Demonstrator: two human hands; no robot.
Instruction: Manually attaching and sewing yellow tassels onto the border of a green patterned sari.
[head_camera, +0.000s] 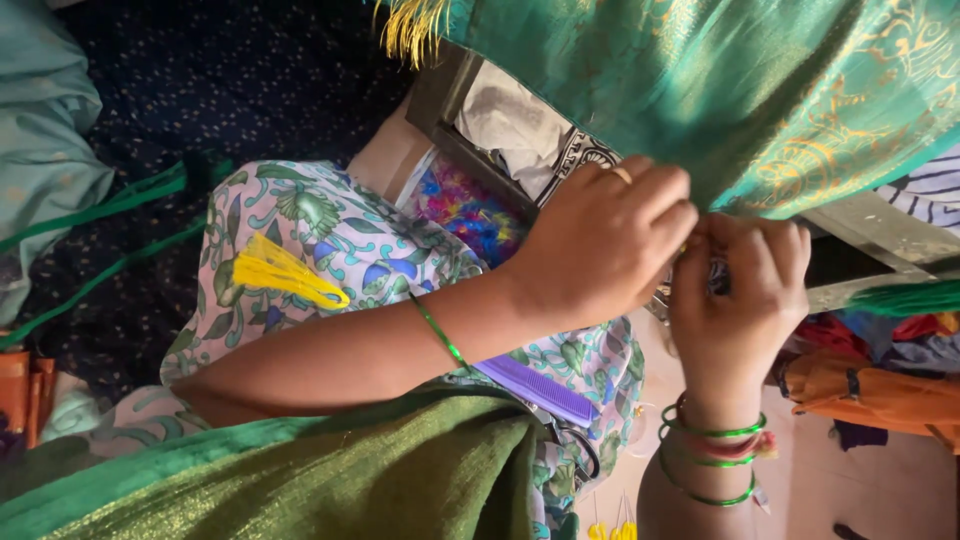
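Head view, looking down at two hands working the hem of a cloth. The left hand (605, 240), a ring on one finger, is curled with its fingers pressed together against the lower edge of the green and gold patterned cloth (760, 90), which hangs directly above the grip. The right hand (738, 290) meets it knuckle to knuckle, fingers folded tightly around a small dark item at the cloth's edge; what that item is cannot be told, since the fingers hide most of it. Both hands are closed, with no gap between the fingertips and the fabric.

Below the grip, a thin green bangle (440, 332) circles the left wrist, and several green bangles (710, 432) with a pink one circle the right wrist. Just under the left forearm lies a purple comb (535, 388) on a floral printed fabric (340, 230). Farther out on that fabric, well apart from the grip, rests a yellow tassel (285, 272). A yellow fringe (412, 28) hangs from the cloth's upper corner. Beside the right hand, beyond the cloth, lies an orange bundle (870, 390).
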